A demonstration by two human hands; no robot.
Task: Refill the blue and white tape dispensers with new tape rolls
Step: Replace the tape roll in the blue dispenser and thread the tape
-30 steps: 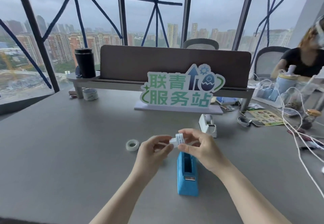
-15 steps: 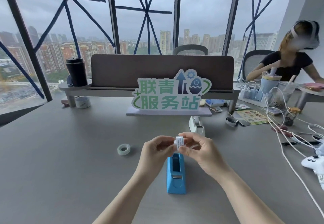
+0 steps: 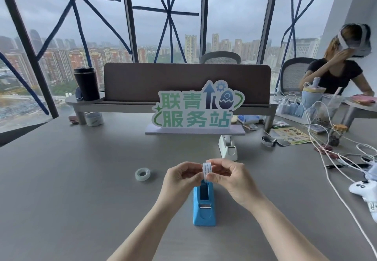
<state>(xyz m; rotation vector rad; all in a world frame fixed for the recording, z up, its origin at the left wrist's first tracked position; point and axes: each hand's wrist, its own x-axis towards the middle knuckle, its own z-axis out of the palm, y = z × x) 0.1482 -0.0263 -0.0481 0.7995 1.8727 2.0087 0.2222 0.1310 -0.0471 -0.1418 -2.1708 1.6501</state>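
My left hand (image 3: 180, 179) and my right hand (image 3: 230, 177) together pinch a small tape roll (image 3: 207, 170) with a printed white label, held in the air just above the far end of the blue tape dispenser (image 3: 204, 204). The blue dispenser lies lengthwise on the grey table (image 3: 81, 179), its slot empty. The white tape dispenser (image 3: 228, 147) stands farther back, to the right. A second clear tape roll (image 3: 142, 174) lies flat on the table to the left of my hands.
A green and white sign (image 3: 195, 107) stands on a base in front of a brown desk divider (image 3: 186, 83). A black tumbler (image 3: 86, 83) sits on the shelf at left. White cables (image 3: 336, 158), a white controller (image 3: 365, 188) and clutter fill the right side, where a seated person (image 3: 334, 75) wears a headset.
The view has shifted, so the desk objects sit lower and farther left in frame. My hands keep hold of the small tape roll above the blue dispenser, turning it slightly.
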